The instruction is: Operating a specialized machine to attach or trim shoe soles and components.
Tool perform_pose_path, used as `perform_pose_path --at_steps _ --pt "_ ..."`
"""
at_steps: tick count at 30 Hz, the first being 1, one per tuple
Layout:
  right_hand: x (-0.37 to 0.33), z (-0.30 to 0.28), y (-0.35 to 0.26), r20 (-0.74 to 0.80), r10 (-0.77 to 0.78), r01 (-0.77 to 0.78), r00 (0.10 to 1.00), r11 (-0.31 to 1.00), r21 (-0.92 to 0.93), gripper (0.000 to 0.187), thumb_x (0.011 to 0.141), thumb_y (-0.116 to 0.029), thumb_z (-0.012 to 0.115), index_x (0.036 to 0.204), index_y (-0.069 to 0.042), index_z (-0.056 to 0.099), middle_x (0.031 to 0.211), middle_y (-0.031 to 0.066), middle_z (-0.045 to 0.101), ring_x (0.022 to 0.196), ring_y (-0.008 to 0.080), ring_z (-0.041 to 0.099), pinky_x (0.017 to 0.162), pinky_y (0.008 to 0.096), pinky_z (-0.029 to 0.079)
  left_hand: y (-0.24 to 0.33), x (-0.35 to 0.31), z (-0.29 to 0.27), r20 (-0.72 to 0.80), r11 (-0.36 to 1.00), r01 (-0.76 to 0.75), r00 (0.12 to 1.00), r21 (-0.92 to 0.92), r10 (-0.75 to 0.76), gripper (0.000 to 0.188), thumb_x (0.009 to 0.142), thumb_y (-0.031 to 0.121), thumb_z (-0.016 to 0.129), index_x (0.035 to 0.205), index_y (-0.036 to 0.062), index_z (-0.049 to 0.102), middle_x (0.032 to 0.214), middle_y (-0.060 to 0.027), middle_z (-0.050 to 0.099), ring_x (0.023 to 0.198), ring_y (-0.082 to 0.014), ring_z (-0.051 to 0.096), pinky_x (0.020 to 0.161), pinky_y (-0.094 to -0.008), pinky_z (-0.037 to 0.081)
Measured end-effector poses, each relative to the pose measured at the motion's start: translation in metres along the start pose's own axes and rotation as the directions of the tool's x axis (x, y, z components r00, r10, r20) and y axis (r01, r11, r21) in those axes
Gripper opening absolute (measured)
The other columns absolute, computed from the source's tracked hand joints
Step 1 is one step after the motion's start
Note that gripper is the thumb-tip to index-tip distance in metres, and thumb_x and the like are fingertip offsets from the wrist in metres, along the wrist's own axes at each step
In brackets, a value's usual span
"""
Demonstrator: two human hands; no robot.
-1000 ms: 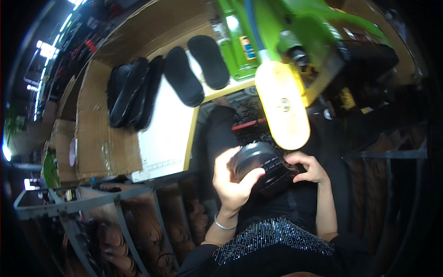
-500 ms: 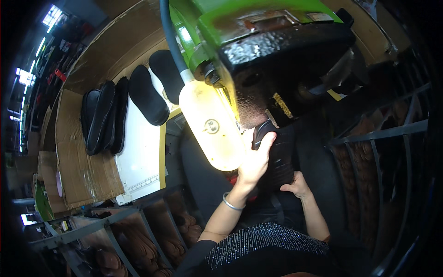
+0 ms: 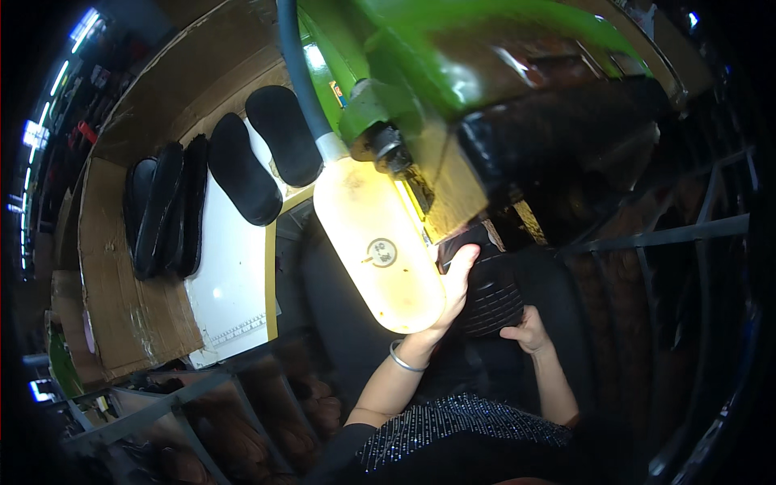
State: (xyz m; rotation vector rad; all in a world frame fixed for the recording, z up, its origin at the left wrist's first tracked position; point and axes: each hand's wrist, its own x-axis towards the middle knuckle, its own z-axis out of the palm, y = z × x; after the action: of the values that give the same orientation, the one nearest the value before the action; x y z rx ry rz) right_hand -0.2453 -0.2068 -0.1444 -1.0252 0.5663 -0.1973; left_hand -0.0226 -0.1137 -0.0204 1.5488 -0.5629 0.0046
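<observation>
A black shoe sole (image 3: 491, 299) with a ridged face is held under the head of a green sewing machine (image 3: 485, 77). My left hand (image 3: 455, 293) grips its far end, thumb stretched along the sole, close to the machine's working point; the lamp hides most of these fingers. At the near right edge, my right hand (image 3: 530, 331) pinches the sole between thumb and fingers. Just left of my left hand glows a long, rounded lamp (image 3: 364, 234), which overlaps that hand in the picture.
To the left, several black soles (image 3: 242, 170) lie on a white board (image 3: 230, 283) with a cardboard surround (image 3: 121, 267). Metal racks (image 3: 186, 396) stand at lower left, another rack (image 3: 671, 234) at right. A grey hose (image 3: 295, 69) runs into the lamp.
My view has shifted, so the machine head and lamp sit differently in the picture. More of the sole's ridged face shows between my hands. Both hands keep their hold.
</observation>
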Motion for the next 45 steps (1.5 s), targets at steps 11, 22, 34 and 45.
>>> perform_pose_path --at_steps 11,22,34,45 --pt "0.000 -0.045 -0.098 -0.415 -0.373 0.347 0.830 0.927 -0.141 0.062 0.065 -0.004 0.065 0.123 0.005 0.045 0.117 0.0098 0.055 0.099 0.0173 0.057 0.087 0.0259 0.047 -0.039 -0.032 -0.018 0.028 0.995 0.018 0.999 0.100 -0.021 0.012 0.084 0.006 0.067 0.088 -0.0004 0.058 0.071 0.0037 0.054 0.056 -0.0009 0.040 0.051 -0.0152 0.030" --pt "0.116 0.017 -0.222 -0.011 -0.568 0.568 0.823 0.823 -0.014 0.028 0.084 -0.007 0.062 0.111 -0.001 0.056 0.098 0.0069 0.065 0.086 0.0122 0.062 0.080 0.0236 0.049 -0.013 -0.014 -0.037 0.138 0.823 0.338 0.941 -0.457 -0.310 0.024 0.081 -0.002 0.066 0.101 -0.0020 0.054 0.087 -0.0043 0.059 0.077 -0.0084 0.057 0.072 -0.0206 0.047" --pt "0.126 0.076 -0.129 0.185 -0.593 0.587 0.784 0.805 0.093 0.039 0.082 -0.003 0.062 0.116 0.003 0.045 0.098 0.0088 0.061 0.091 0.0138 0.058 0.085 0.0262 0.045 -0.057 0.004 -0.142 0.002 0.795 0.323 0.927 -0.513 -0.376 0.020 0.085 0.006 0.061 0.102 -0.0033 0.056 0.091 -0.0072 0.062 0.081 -0.0118 0.059 0.079 -0.0245 0.046" --pt "0.117 0.132 -0.120 0.292 -0.590 0.658 0.752 0.690 -0.302 0.028 0.076 -0.004 0.072 0.094 0.000 0.051 0.082 0.0066 0.063 0.077 0.0114 0.061 0.072 0.0241 0.049 -0.125 -0.055 -0.176 0.740 0.769 0.623 0.451 0.140 -0.500 0.049 0.074 0.008 0.076 0.116 -0.0039 0.055 0.115 -0.0108 0.060 0.107 -0.0178 0.056 0.095 -0.0326 0.044"
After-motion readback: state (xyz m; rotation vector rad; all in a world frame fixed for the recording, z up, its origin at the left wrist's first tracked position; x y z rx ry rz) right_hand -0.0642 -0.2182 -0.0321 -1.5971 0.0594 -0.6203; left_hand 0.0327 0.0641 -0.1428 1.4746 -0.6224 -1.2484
